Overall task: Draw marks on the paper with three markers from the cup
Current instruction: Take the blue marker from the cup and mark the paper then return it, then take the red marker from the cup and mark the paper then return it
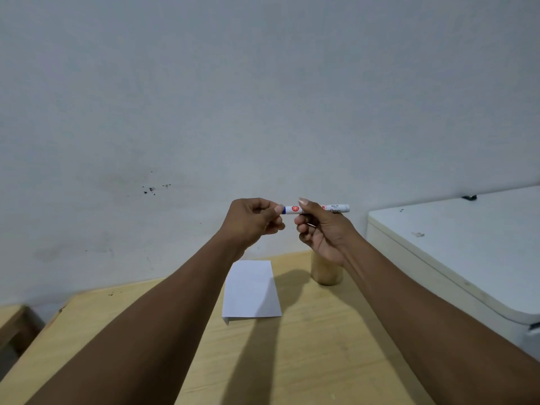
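A white marker [336,208] with a red logo and a blue band lies level in the air above the table. My right hand [321,229] grips its barrel. My left hand [252,222] pinches the capped left end, which is hidden inside the fingers. Below them a white sheet of paper [251,289] lies flat on the wooden table [306,346], with no marks showing on it. A tan cup [325,271] stands to the right of the paper, its top hidden behind my right hand, so I cannot see what it holds.
A white cabinet or appliance top [467,247] stands close on the right, higher than the table. A grey wall [263,97] runs right behind the table. A second wooden surface [11,320] shows at the far left.
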The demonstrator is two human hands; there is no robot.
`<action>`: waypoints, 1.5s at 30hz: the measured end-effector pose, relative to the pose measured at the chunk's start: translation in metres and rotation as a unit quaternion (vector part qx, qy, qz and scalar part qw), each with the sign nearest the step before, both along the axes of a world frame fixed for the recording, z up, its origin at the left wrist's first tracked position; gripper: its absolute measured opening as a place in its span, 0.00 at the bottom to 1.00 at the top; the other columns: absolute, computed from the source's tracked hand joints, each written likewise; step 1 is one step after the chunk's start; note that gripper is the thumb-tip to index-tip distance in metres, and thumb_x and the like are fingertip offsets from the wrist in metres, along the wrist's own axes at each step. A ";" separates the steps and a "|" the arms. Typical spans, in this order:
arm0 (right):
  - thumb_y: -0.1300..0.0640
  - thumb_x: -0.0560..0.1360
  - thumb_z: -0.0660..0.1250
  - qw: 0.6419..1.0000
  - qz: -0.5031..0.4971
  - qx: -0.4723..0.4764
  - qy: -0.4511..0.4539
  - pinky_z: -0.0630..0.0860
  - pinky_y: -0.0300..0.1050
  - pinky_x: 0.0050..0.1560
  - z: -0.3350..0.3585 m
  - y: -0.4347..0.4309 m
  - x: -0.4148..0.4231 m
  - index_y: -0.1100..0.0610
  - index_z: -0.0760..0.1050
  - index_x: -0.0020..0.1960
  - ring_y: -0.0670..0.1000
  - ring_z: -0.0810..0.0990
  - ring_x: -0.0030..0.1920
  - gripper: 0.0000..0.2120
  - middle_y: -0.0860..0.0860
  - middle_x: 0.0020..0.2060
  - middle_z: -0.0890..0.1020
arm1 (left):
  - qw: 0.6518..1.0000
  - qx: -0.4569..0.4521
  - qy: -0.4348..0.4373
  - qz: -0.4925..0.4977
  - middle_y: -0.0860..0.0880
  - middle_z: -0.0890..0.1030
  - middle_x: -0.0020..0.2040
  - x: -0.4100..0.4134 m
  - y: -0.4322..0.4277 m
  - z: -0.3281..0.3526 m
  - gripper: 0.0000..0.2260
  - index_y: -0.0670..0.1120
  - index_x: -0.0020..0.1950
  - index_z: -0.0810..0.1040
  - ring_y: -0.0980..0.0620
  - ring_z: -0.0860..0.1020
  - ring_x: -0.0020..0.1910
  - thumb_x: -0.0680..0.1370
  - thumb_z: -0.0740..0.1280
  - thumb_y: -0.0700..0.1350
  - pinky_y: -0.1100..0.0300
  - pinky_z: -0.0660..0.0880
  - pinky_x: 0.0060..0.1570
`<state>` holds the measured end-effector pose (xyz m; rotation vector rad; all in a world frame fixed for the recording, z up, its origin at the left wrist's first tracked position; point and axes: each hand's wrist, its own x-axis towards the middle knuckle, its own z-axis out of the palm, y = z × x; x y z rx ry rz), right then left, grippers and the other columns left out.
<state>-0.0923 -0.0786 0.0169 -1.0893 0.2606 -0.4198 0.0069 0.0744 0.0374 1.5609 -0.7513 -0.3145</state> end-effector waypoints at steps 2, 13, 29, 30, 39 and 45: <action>0.50 0.74 0.76 0.999 -0.014 -0.026 0.013 0.70 0.40 0.30 0.001 -0.010 -0.002 0.57 0.80 0.45 0.48 0.77 0.29 0.10 0.53 0.31 0.82 | 1.000 0.004 -0.001 -0.002 0.45 0.84 0.37 0.002 -0.006 0.001 0.05 0.42 0.47 0.85 0.49 0.85 0.37 0.80 0.72 0.42 0.60 0.83 0.43; 0.50 0.70 0.79 0.916 -0.073 -0.381 0.102 0.72 0.39 0.41 -0.013 -0.090 -0.017 0.58 0.86 0.44 0.46 0.78 0.37 0.11 0.49 0.36 0.83 | 0.990 0.061 -0.121 0.028 0.41 0.87 0.43 0.020 -0.060 0.011 0.04 0.41 0.50 0.85 0.46 0.85 0.42 0.77 0.74 0.41 0.53 0.83 0.45; 0.50 0.74 0.69 0.767 -0.079 -0.586 0.248 0.76 0.54 0.57 -0.069 -0.114 0.006 0.45 0.85 0.50 0.51 0.81 0.52 0.08 0.45 0.46 0.84 | 0.926 0.272 -0.249 -0.079 0.46 0.87 0.57 0.028 -0.119 -0.037 0.13 0.51 0.63 0.86 0.49 0.82 0.58 0.79 0.73 0.46 0.61 0.73 0.54; 0.50 0.75 0.69 0.768 -0.083 -0.586 0.244 0.75 0.55 0.59 -0.069 -0.114 0.006 0.45 0.85 0.51 0.51 0.80 0.54 0.08 0.46 0.49 0.84 | 0.924 0.280 -0.249 -0.080 0.46 0.87 0.57 0.029 -0.118 -0.040 0.13 0.52 0.64 0.85 0.49 0.82 0.59 0.79 0.72 0.46 0.60 0.73 0.56; 0.53 0.71 0.69 0.803 -0.083 -0.548 0.220 0.74 0.58 0.62 -0.070 -0.114 0.005 0.47 0.85 0.50 0.53 0.80 0.57 0.09 0.50 0.51 0.82 | 0.902 0.313 -0.287 -0.074 0.47 0.85 0.59 0.033 -0.121 -0.052 0.17 0.50 0.66 0.83 0.53 0.78 0.49 0.79 0.69 0.39 0.64 0.72 0.50; 0.57 0.72 0.69 0.840 -0.100 -0.503 0.179 0.73 0.42 0.52 -0.060 -0.113 0.002 0.44 0.83 0.48 0.48 0.78 0.59 0.09 0.49 0.54 0.83 | 0.910 0.282 -0.301 -0.038 0.48 0.88 0.48 0.030 -0.118 -0.051 0.07 0.47 0.54 0.88 0.51 0.83 0.47 0.78 0.73 0.43 0.61 0.77 0.45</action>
